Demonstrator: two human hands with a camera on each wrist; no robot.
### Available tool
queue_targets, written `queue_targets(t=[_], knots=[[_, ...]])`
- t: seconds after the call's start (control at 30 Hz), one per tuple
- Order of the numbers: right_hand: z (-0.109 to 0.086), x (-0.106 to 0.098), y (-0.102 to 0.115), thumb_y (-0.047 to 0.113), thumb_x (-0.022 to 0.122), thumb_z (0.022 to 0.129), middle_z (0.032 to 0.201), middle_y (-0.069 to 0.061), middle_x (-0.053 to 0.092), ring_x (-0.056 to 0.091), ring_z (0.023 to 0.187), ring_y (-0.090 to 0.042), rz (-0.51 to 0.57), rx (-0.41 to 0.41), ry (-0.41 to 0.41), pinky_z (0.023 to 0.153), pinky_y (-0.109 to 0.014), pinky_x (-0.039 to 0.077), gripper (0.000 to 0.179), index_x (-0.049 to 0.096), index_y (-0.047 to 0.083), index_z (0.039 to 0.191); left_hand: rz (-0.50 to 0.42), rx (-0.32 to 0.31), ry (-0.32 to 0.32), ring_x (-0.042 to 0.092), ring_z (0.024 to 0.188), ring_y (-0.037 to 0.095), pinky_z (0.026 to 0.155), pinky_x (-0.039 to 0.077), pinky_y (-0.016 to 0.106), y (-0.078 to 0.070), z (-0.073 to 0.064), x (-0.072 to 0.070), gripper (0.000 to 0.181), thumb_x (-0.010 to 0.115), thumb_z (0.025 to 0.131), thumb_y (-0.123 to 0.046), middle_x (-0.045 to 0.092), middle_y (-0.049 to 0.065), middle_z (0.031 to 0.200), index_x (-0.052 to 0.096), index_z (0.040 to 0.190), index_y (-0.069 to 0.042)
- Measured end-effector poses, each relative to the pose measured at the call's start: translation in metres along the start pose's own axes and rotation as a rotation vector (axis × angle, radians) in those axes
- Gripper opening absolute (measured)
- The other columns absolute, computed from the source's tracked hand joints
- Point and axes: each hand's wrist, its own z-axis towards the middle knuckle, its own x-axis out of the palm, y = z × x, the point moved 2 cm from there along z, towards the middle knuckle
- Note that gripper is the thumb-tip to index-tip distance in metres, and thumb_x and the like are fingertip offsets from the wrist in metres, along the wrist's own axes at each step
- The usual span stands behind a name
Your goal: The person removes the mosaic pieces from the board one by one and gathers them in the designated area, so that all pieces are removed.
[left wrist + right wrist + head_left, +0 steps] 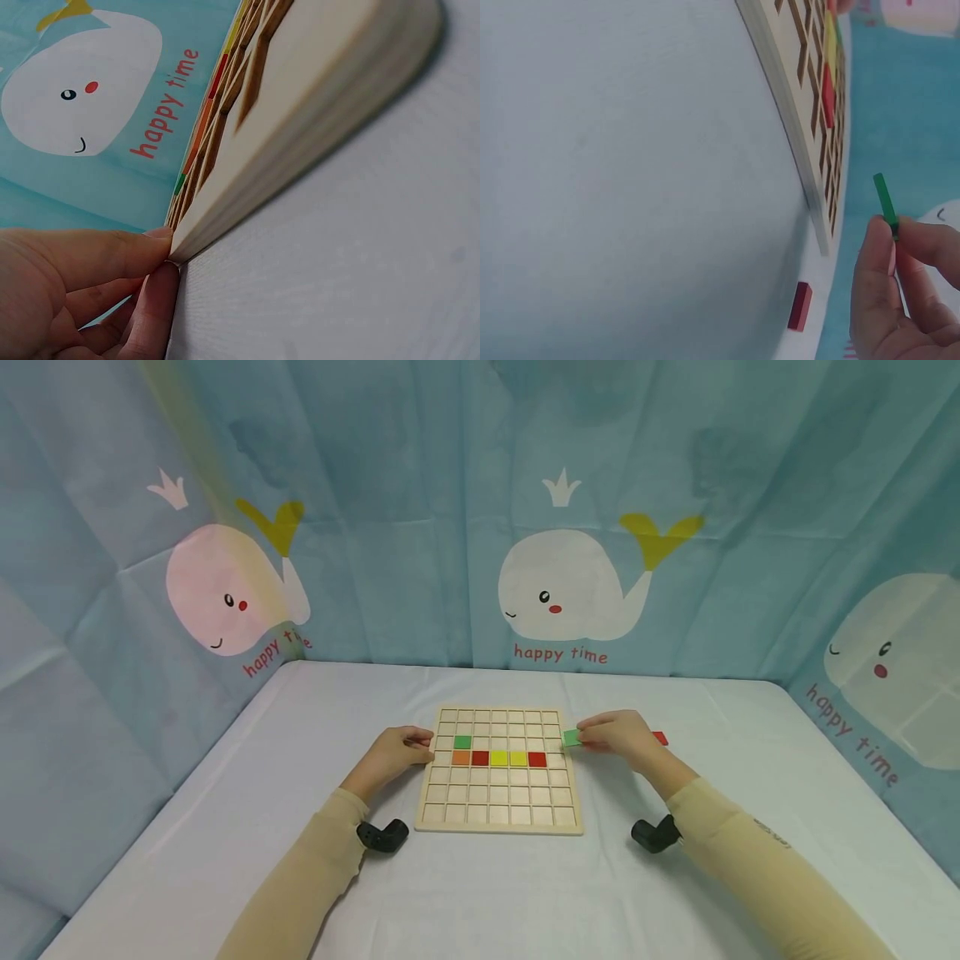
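Note:
A square wooden grid board (498, 817) lies on the table. One row of it carries an orange tile (461, 758), a red tile (480, 758), two yellow tiles (508, 758) and another red tile (537, 759). A green tile (462, 742) sits just behind the orange one. My left hand (393, 750) pinches the board's left edge, thumb (120, 257) above and a finger against the side. At the board's right edge, my right hand (618, 735) holds a second green tile (885, 199) between thumb and fingertip.
A red tile (660, 737) lies on the white tablecloth (480, 893) by the right hand, which partly hides it and another patch of red. Blue curtains (390, 585) printed with whales stand behind and at both sides. Black wrist devices (382, 836) jut from both sleeves.

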Motion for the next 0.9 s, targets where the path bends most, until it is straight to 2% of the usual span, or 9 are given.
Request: queue_targets(t=[0.27,0.5,0.9], knots=[[-0.004,-0.014,-0.006,0.013,0.070,0.091,0.100,-0.003,0.074,0.068,0.077,-0.001,0.012,-0.035,0.021,0.078,-0.021,0.058,0.038,0.066,-0.007,0.123,0.012,-0.001,-0.006,0.063,0.101,0.020,0.085,0.051,0.030,0.002,0.000,-0.001,0.045,0.071,0.090,-0.011,0.066,0.014,0.120,0.061,0.132,-0.002],[-0.013,-0.030,-0.012,0.013,0.068,0.093,0.115,-0.013,0.069,0.068,0.079,-0.002,0.003,-0.043,0.026,0.080,-0.023,0.058,0.041,0.062,-0.009,0.126,-0.006,0.003,-0.021,0.063,0.100,0.021,0.083,0.052,0.028,0.002,0.001,0.003,0.044,0.071,0.089,-0.008,0.066,0.016,0.119,0.061,0.131,0.000],[-0.019,-0.050,-0.018,0.018,0.069,0.093,0.124,-0.017,0.066,0.067,0.080,-0.002,-0.002,0.000,0.010,0.085,-0.025,0.058,0.046,0.060,-0.007,0.130,-0.018,0.010,-0.001,0.063,0.099,0.020,0.081,0.052,0.026,0.002,0.002,0.000,0.045,0.072,0.089,-0.009,0.067,0.016,0.119,0.061,0.131,0.000]])
